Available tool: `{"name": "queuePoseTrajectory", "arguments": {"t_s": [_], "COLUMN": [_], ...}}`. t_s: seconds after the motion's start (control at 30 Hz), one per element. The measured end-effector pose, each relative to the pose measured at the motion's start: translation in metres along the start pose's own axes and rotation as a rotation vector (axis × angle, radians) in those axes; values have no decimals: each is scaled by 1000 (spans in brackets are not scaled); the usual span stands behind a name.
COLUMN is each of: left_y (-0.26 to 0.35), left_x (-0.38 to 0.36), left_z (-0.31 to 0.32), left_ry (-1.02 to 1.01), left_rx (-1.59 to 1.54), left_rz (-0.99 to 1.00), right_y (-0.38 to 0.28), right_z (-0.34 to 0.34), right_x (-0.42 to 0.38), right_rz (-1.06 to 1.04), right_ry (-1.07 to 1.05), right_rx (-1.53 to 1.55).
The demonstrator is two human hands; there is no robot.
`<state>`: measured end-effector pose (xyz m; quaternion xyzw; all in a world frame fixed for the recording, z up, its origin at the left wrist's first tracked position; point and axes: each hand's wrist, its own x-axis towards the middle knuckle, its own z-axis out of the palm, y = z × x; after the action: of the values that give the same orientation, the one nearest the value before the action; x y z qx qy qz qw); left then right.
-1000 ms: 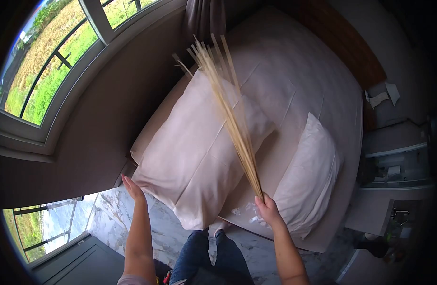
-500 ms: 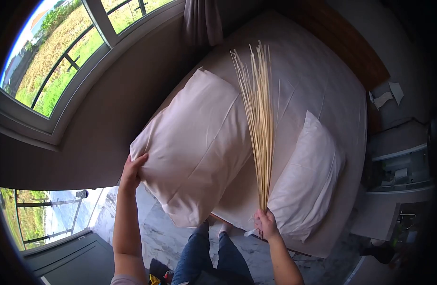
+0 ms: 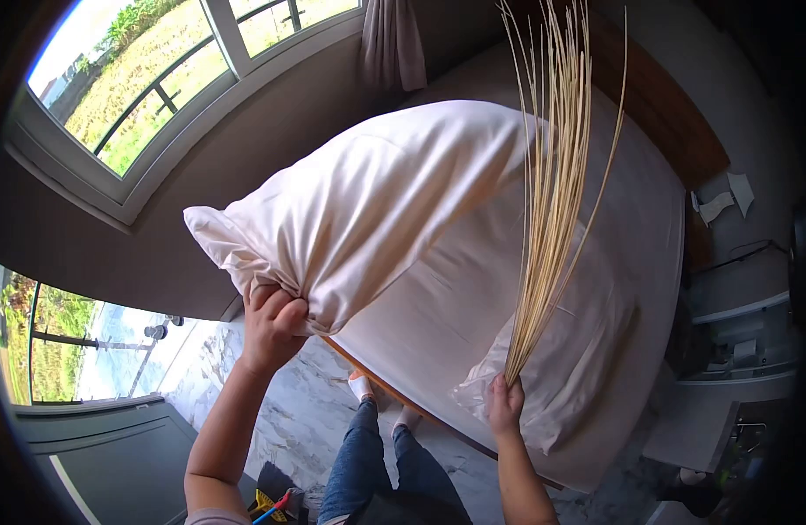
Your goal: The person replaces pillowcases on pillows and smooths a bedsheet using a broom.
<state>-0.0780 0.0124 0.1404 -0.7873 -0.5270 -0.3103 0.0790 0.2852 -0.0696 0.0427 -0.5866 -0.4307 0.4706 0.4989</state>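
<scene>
My left hand (image 3: 274, 328) clamps a gathered end of the plump pale-pink cloth pillow (image 3: 368, 197), apparently to hold it raised over the pale-sheeted bed (image 3: 412, 328) | my right hand (image 3: 505, 402) grips the tan bundle of thin sticks (image 3: 547, 245) by its narrow end, likely leaving the tips free

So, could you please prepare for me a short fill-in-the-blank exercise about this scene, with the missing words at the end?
1. The left hand grips one end of a plump, pale ____.
2. The ____ hand holds the bundle of thin sticks.
3. The loose ends of the sticks reach the ____ edge of the picture.

Missing words: pillow; right; top.
</scene>
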Motion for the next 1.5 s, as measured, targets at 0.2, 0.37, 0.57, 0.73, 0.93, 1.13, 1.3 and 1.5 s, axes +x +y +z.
{"name": "queuePoseTrajectory", "arguments": {"t_s": [0.2, 0.37, 0.57, 0.73, 0.93, 1.13, 1.3, 1.5], "left_y": [21, 55, 62, 58, 40, -4, -28, -41], "left_x": [-175, -213, -227, -251, -271, -251, -243, -273], "left_z": [79, 80, 84, 83, 107, 135, 148, 162], "left_ry": [-936, -882, -1003, -1160, -611, 59, 177, 419], "left_rx": [240, 126, -22, -89, -307, -1022, -1300, -1440], "left_rz": [-751, -1006, -1176, -1203, -1386, -1896, -2053, -2175], "right_y": [-5, -17, 95, 19, -3, -38, -109, -104], "right_z": [-23, -17, 36, 30, 21, 75, 89, 153], "right_x": [26, 75, -27, 12, 121, 79, 123, 189], "right_rz": [52, 221, 176, 147, 403, 537, 378, 477], "right_ry": [-60, 241, -1113, -760, -12, -952, -723, -448], "right_rx": [-277, 126, -845, -510, -165, -612, -912, -1212]}}
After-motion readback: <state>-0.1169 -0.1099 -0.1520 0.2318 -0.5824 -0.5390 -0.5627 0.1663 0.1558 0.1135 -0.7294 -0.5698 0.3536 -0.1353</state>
